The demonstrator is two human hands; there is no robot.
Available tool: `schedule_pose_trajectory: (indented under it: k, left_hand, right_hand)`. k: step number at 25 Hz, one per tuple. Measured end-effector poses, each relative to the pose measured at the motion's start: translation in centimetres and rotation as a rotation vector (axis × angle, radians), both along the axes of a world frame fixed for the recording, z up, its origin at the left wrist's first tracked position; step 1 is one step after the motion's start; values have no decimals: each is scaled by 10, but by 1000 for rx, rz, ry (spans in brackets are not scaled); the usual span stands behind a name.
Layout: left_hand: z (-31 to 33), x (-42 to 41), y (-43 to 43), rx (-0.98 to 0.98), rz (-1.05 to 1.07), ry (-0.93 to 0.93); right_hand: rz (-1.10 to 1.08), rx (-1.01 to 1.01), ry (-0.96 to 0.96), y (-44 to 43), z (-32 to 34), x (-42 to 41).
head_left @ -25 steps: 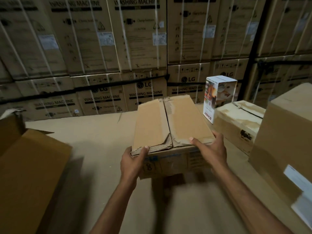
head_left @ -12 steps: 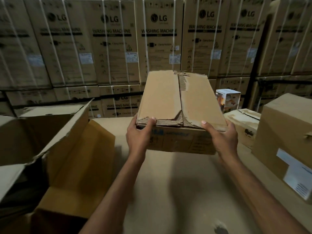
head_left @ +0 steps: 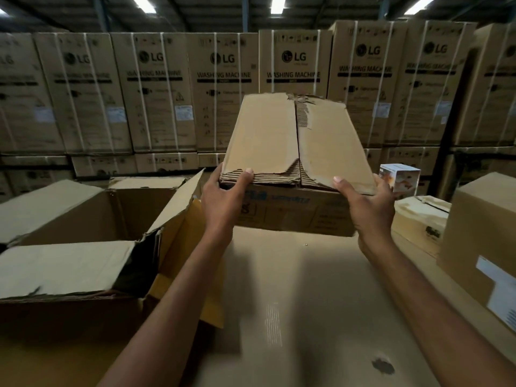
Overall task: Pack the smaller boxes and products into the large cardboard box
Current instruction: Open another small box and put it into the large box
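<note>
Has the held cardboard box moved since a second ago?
Yes, upward: the cardboard box had its far edge below the top of the white product box; now it rises well above it.

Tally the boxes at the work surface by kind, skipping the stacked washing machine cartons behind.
Large open cardboard box: 1
Closed cardboard boxes: 3 (held box, gripped by left hand and right hand; pale taped box; labelled box)
White printed product box: 1
Total: 5
</note>
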State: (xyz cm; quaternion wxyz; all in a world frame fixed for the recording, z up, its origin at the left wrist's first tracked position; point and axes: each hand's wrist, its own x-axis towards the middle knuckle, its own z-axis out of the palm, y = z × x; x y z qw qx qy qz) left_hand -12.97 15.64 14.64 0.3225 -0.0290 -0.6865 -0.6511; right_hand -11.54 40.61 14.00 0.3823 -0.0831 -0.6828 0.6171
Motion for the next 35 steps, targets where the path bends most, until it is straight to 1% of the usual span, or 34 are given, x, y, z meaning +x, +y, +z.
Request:
schedule_pose_trajectory:
  k: [5, 10, 14, 17, 21, 26, 30, 35]
  left_hand:
    - [27, 18, -57, 34, -39, 75]
    - [48, 16, -150, 60, -47, 105]
    - [64, 14, -248, -8, 51, 130]
    - [70, 10, -314, -29, 84, 132]
    - [66, 1, -383, 15, 121, 116]
    - [41, -13, -440, 74, 212, 24]
    - [14, -19, -468, 83, 217, -94]
    - [-31, -31, -486, 68, 243, -239]
  right_hand:
    - [50, 28, 73, -51, 31, 15]
    - [113, 34, 86, -141, 54, 8]
    - [179, 26, 95, -232, 59, -3]
    - [231, 16, 101, -297, 59, -14]
    - [270, 79, 28, -367, 59, -38]
    - [294, 206, -100, -428, 48, -69]
    - [313, 248, -202, -454, 24, -81]
    - [221, 335, -324, -467, 0, -84]
